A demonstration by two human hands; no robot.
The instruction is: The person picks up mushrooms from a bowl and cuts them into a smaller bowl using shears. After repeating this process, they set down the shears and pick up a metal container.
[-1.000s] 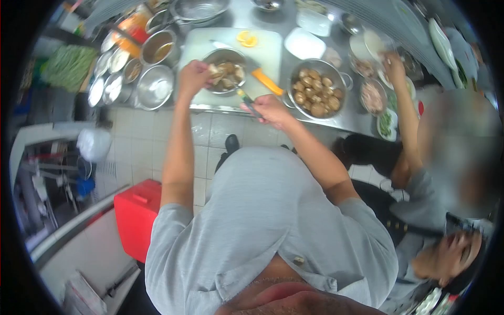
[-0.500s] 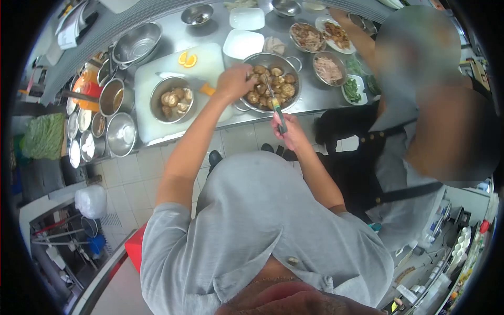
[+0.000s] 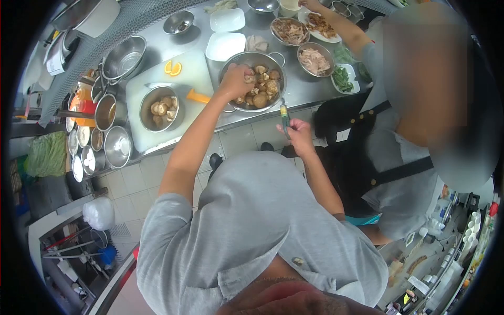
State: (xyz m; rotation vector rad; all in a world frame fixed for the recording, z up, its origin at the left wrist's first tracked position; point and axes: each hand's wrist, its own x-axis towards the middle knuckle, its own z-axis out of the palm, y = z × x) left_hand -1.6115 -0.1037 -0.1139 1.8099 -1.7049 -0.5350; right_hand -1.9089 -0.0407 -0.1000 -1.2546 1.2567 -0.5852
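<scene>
My left hand (image 3: 234, 82) reaches over the rim of a two-handled metal colander (image 3: 283, 79), its fingers closed on a mushroom. Whole brown mushrooms (image 3: 261, 100) fill the colander around it. Just beyond the near right rim, my right hand (image 3: 299, 135) grips a slim tool (image 3: 285, 118) by its green handle. That tool has a yellow band and a narrow metal end pointing at the colander. To the left, a metal pot (image 3: 144, 113) with mushroom pieces (image 3: 164, 109) stands on a white cutting board (image 3: 197, 71). A knife's orange handle (image 3: 198, 96) lies beside the pot.
Two orange slices (image 3: 172, 68) lie on the board. White dishes (image 3: 226, 46) stand behind the colander. Bowls of shredded meat (image 3: 314, 60) and a dish of greens (image 3: 343, 79) are to the right. A co-worker (image 3: 378, 142) stands close on my right, one arm over the counter.
My right hand has drawn the green-handled tool back out of the colander toward me. My left hand has gone deeper over the mushrooms. The whole view has shifted slightly.
</scene>
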